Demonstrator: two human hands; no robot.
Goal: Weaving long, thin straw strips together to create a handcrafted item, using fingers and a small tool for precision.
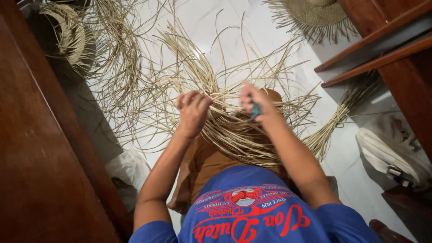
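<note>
Work piece: a half-woven straw piece (234,130) sits on the person's lap over brown cloth, between the two hands. Its middle is tightly plaited; long loose pale strands fan out from it on every side, some curling up and over the white floor (211,27).
Left hand: left hand (193,112) is curled shut into a loose fist, knuckles up, closed around a few straw strands at the left edge of the plaited part. Fingertips are tucked under and hidden.
Right hand: right hand (256,103) is blurred; fingers bent and closed on a small teal tool (255,110), only a bit of which shows under the palm. The hand lies against the straw at the upper right of the plaited part. Whether it also pinches a strand cannot be told.
Arms: both forearms reach forward from a blue shirt with red print (252,211).
Nearby, right: a tied bundle of straw (330,128) lies on the floor just right of the work piece, beside dark wooden furniture (387,49). A pale shoe (391,157) lies further right.
Far, top: a woven hat with fringed rim (315,15) at top right; another unfinished woven piece (72,36) at top left, with loose strands spread between.
Left edge: dark wooden panel (40,148).
</note>
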